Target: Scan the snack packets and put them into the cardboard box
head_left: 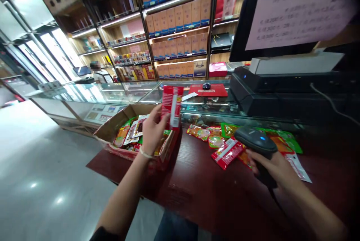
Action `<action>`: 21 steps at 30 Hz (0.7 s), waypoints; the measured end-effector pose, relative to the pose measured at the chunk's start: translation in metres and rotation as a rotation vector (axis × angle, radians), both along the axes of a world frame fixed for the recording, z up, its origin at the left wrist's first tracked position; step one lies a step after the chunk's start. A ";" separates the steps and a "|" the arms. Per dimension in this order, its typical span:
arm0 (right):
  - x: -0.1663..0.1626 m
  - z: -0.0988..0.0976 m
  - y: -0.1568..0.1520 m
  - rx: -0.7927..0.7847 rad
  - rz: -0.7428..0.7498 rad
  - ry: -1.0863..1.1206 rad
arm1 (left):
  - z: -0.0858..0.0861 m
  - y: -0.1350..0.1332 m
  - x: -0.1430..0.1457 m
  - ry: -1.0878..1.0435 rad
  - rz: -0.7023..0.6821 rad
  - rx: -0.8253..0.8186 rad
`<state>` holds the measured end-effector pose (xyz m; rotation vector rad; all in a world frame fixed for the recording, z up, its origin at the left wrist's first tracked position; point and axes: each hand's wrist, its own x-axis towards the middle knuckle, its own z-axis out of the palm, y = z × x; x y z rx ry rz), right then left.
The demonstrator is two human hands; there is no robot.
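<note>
Evidently, a red packet (170, 102) was held upright in the left hand (154, 132), pinched near its lower end with the thumb laid across its face. It was raised above the right end of a box (137, 110), and a white strip and a barcode were shown on the side turned toward the camera. A band (146, 154) was worn on the left wrist.

By the right hand (274, 169), a scanner (254, 141) was gripped round its handle, its head pointed to the left and a blue light lit on top. A cable was seen below the handle.

Beneath and beside the scanner, packets were spread on the dark counter (191, 188): a second red packet (228, 153) was laid at a slant, with a green packet (227, 130) behind it and a white packet (299, 167) to the right. Whether any of them was touched by the scanner could not be told. More packets were heaped inside the box.

Farther back, a mouse (206, 86) was placed on a red mat (219, 90). To the right, a monitor (242, 27) was partly covered by a pink sheet (298, 12), its writing blurred.
</note>
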<state>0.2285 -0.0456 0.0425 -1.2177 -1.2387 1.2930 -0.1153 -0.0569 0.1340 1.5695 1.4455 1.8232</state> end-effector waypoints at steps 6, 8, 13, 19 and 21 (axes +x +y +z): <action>-0.027 0.023 0.007 0.116 0.185 -0.146 | -0.013 0.007 -0.119 0.329 0.367 -0.226; -0.033 0.024 0.011 0.112 0.206 -0.132 | -0.021 0.011 -0.141 0.267 0.339 -0.273; -0.040 0.024 0.015 0.122 0.193 -0.101 | -0.025 0.012 -0.134 0.190 0.201 -0.245; -0.026 0.023 0.020 0.116 0.076 -0.062 | -0.011 0.008 -0.048 0.355 0.039 -0.181; -0.015 0.021 0.024 0.117 0.053 -0.079 | -0.009 0.009 -0.012 0.438 -0.020 -0.152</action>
